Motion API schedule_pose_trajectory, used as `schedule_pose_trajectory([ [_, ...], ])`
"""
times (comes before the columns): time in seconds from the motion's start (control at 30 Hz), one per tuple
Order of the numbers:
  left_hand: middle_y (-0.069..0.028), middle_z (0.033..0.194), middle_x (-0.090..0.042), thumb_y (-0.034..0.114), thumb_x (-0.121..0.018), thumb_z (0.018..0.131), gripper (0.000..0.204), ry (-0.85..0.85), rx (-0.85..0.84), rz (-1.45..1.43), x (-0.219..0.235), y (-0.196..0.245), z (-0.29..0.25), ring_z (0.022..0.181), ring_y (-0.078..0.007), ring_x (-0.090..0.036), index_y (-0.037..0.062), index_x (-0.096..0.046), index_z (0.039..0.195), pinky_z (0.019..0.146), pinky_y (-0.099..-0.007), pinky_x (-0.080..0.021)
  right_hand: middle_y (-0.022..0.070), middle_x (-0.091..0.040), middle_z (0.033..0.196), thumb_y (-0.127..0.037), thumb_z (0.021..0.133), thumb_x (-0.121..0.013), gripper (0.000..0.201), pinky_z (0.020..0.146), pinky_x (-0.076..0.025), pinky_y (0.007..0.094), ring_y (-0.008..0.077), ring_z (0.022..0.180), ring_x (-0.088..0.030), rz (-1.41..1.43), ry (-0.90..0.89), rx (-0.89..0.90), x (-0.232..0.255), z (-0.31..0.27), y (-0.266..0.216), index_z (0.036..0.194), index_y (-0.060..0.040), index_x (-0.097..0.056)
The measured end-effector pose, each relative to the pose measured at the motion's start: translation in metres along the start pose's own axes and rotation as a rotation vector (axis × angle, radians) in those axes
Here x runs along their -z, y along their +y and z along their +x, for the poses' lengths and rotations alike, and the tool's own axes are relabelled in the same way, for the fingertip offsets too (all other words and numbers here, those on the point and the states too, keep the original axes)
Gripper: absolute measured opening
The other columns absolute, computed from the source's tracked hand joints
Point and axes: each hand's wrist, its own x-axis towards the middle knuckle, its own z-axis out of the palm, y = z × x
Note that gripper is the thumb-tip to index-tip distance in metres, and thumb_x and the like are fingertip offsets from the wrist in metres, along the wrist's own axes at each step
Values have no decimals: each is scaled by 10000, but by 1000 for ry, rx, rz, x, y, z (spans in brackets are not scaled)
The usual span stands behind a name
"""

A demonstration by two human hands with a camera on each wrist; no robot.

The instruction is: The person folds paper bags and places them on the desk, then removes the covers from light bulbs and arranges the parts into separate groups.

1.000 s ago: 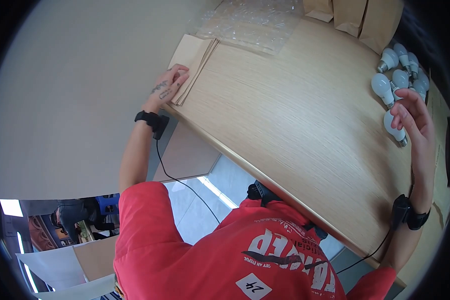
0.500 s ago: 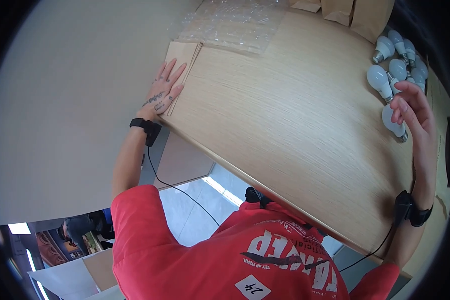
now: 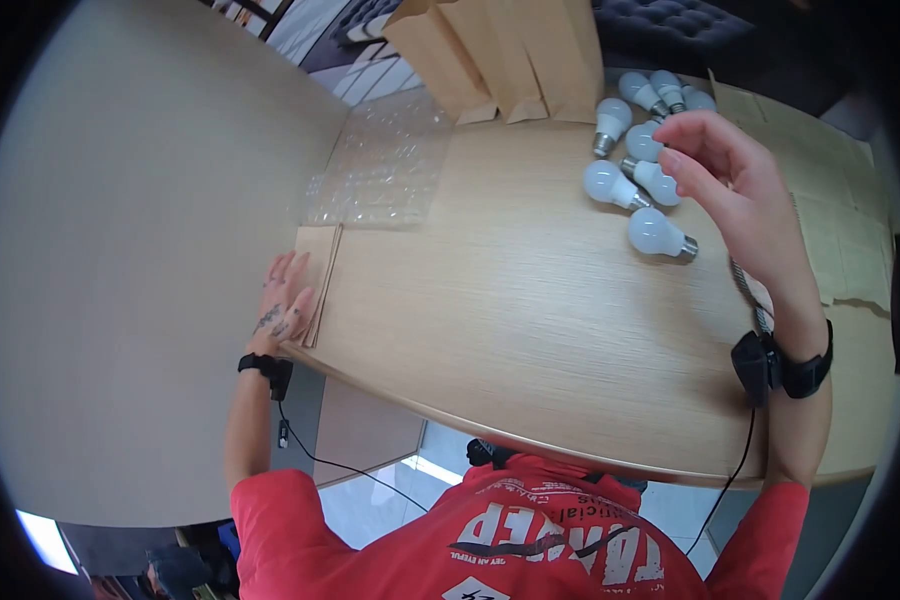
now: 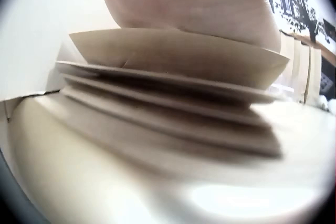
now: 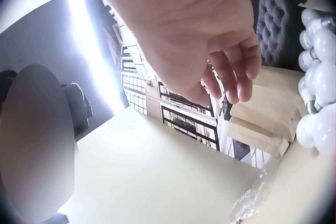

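My left hand (image 3: pixel 283 302) rests on a stack of flat folded brown paper bags (image 3: pixel 320 245) at the table's left front corner, against the grey partition. In the left wrist view, the heel of that hand sits over the top paper bag (image 4: pixel 173 50), and the layered edges of the stack fan apart below it. Over on the right, my right hand (image 3: pixel 725 185) hovers with loosely bent fingers and holds nothing. It partly covers a cluster of white light bulbs (image 3: pixel 608 182). The nearest light bulb (image 3: pixel 658 232) lies on its side below the fingertips.
Behind the stack lies clear bubble wrap (image 3: pixel 380 165). Several brown paper bags (image 3: pixel 530 65) stand upright at the back. Creased brown paper (image 3: pixel 840 215) covers the right side. A tall grey partition (image 3: pixel 140 250) bounds the left, and cables hang from both wrist cameras.
The head view has turned, bringing the standing bags and bulbs further into view. My left hand has gone from bent fingers to lying flatter on the stack. The right hand keeps its loose pose.
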Motion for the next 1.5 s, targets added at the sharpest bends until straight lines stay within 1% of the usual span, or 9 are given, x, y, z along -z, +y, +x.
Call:
schedule_pose_trajectory([
  [0.17, -158, 1297, -588, 256, -666, 913, 412, 326, -106, 52, 60, 56, 38, 1219, -360, -508, 101, -630, 1293, 1019, -450, -445, 109, -656, 740, -176, 903, -686, 174, 652, -489, 330, 218, 678, -629, -487, -26, 103, 1, -5, -5, 1002, -33, -673],
  [0.33, -99, 1079, -682, 155, -696, 916, 189, 348, -151, -219, 73, 153, 111, 895, -218, -650, 68, -721, 1081, 708, -309, -537, 175, -704, 814, -159, 883, -696, 147, 733, -531, 428, 336, 801, -691, -729, -323, 37, -2, -11, 3, 956, -31, -706],
  [0.4, -94, 1079, -686, 173, -690, 926, 186, 318, -312, -290, 65, 189, 143, 854, -201, -650, 67, -725, 1074, 693, -292, -534, 193, -709, 842, -146, 866, -712, 141, 772, -539, 448, 357, 850, -697, -769, -430, -15, -5, -15, -2, 950, -33, -726],
  [0.53, -124, 1231, -633, 261, -663, 943, 322, 214, -391, -421, 50, 267, 195, 925, -200, -659, 89, -682, 1215, 740, -298, -556, 195, -715, 855, -140, 847, -727, 152, 784, -549, 443, 357, 852, -700, -796, -560, -17, -10, -22, 11, 948, -26, -737],
  [0.7, -167, 1284, -590, 296, -641, 938, 446, 207, -376, -503, 27, 311, 250, 974, -219, -656, 137, -608, 1354, 849, -344, -543, 193, -718, 852, -175, 852, -716, 184, 767, -565, 430, 350, 855, -709, -946, -575, -5, -13, -22, 26, 892, 3, -738],
  [0.93, -188, 1307, -572, 296, -602, 946, 481, 130, -343, -342, 12, 320, 276, 962, -244, -667, 143, -570, 1401, 954, -373, -497, 199, -705, 899, -223, 883, -696, 239, 795, -553, 457, 370, 892, -692, -989, -550, -83, -11, -19, 31, 916, 13, -693],
  [1.13, -212, 1413, -512, 270, -577, 954, 507, 127, -228, -494, -2, 323, 275, 1011, -267, -666, 24, -544, 1396, 996, -390, -475, 204, -701, 898, -238, 893, -692, 255, 786, -551, 459, 373, 887, -691, -992, -548, -76, -11, -18, 32, 938, 12, -688],
  [1.33, -201, 1446, -486, 211, -536, 962, 487, 307, -361, -322, -24, 309, 287, 1094, -295, -653, -27, -529, 1387, 1026, -384, -469, 201, -695, 875, -245, 899, -686, 253, 778, -547, 464, 375, 874, -688, -986, -534, -66, -14, -19, 33, 949, 3, -683],
  [1.5, -179, 1448, -486, 114, -514, 954, 450, 352, -374, -457, -12, 318, 283, 1128, -286, -649, -30, -535, 1380, 996, -367, -495, 201, -693, 862, -255, 899, -689, 262, 779, -547, 464, 374, 873, -688, -994, -543, -68, -14, -20, 34, 949, 2, -680],
])
